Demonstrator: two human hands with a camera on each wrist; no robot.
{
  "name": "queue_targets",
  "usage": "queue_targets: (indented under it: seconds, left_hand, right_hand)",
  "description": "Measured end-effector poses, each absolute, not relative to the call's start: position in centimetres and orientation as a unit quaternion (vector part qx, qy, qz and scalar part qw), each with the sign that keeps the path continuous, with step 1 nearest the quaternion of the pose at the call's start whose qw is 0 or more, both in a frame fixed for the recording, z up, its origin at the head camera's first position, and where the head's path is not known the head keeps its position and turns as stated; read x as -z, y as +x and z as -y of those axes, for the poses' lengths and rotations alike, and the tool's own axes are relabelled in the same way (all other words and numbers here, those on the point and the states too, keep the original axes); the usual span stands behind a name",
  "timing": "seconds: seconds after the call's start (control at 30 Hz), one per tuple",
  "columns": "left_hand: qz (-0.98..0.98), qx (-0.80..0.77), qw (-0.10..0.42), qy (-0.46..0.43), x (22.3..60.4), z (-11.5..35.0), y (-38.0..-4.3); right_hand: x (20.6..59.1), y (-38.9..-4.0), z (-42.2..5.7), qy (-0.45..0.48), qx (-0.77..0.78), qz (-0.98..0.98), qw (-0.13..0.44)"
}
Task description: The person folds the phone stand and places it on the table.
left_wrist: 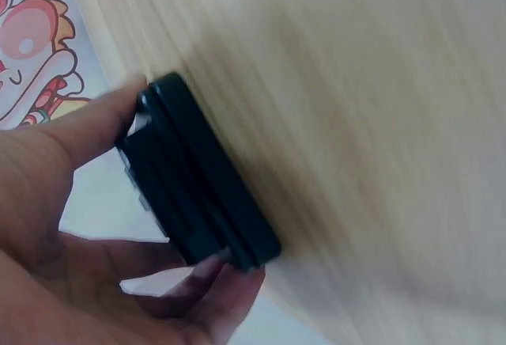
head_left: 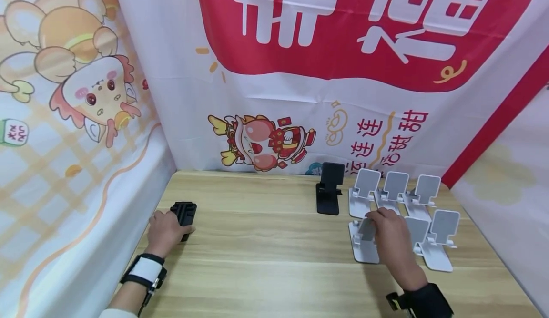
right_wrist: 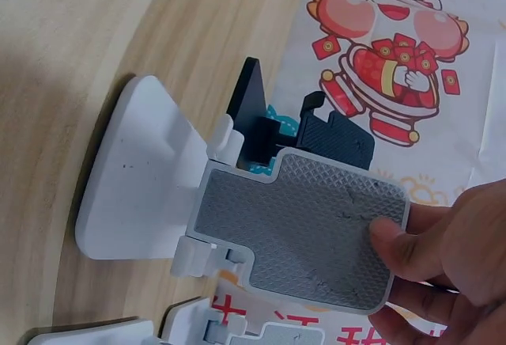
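Note:
My left hand (head_left: 165, 234) grips a folded black phone stand (head_left: 184, 213) at the left side of the table. In the left wrist view, the thumb is at one end of the folded stand (left_wrist: 198, 179) and the other fingers are at the opposite end. At the right, my right hand (head_left: 392, 241) pinches the top edge of an unfolded white phone stand (head_left: 363, 250). The right wrist view shows my thumb on the grey pad of its raised plate (right_wrist: 308, 226), fingers behind. Its white base (right_wrist: 142, 179) lies on the table.
Behind the right hand, several white stands (head_left: 395, 187) stand unfolded in rows, with another white stand (head_left: 443, 227) to its right. An unfolded black stand (head_left: 329, 199) is left of the back row. Printed cloth (head_left: 184, 108) hangs along the wooden table's (head_left: 266, 256) back edge.

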State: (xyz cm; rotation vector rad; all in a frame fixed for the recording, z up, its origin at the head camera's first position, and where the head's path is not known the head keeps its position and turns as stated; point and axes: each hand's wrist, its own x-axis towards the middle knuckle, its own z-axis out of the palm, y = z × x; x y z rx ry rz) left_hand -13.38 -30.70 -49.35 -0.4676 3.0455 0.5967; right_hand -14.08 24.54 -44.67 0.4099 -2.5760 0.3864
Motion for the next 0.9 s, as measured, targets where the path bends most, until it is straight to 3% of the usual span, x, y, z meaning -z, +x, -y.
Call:
queue_targets:
  seconds: [0.17,0.3,0.37,0.5,0.63,0.73,0.9]
  left_hand:
    - [-0.972,-0.189,-0.036,-0.136,47.6,28.4,-12.7]
    - [-0.951,-0.276,-0.088,-0.104,44.6,23.5,-11.1]
    - [-0.934,-0.342,-0.080,-0.070,43.2,20.5,-10.0]
    - [-0.883,-0.470,-0.020,0.001,41.7,14.1,-7.5]
    - [-0.829,-0.553,0.066,0.057,41.9,9.1,-5.7]
    - [-0.774,-0.617,0.126,0.075,42.6,7.2,-5.2]
    - [-0.666,-0.723,0.179,0.048,43.6,6.1,-5.0]
  right_hand:
    - [44.3,-13.7,-24.6,0.147,-0.148,0.944,0.257]
    - [42.9,-13.0,-23.5,0.165,-0.154,0.933,0.281]
    - [41.9,-12.6,-22.5,0.183,-0.162,0.923,0.298]
    - [40.0,-11.6,-19.9,0.225,-0.177,0.899,0.332]
    - [38.4,-10.1,-17.2,0.255,-0.195,0.888,0.329]
    - [37.5,-8.9,-15.6,0.266,-0.205,0.891,0.307]
    - [36.5,-7.4,-13.9,0.272,-0.225,0.896,0.271]
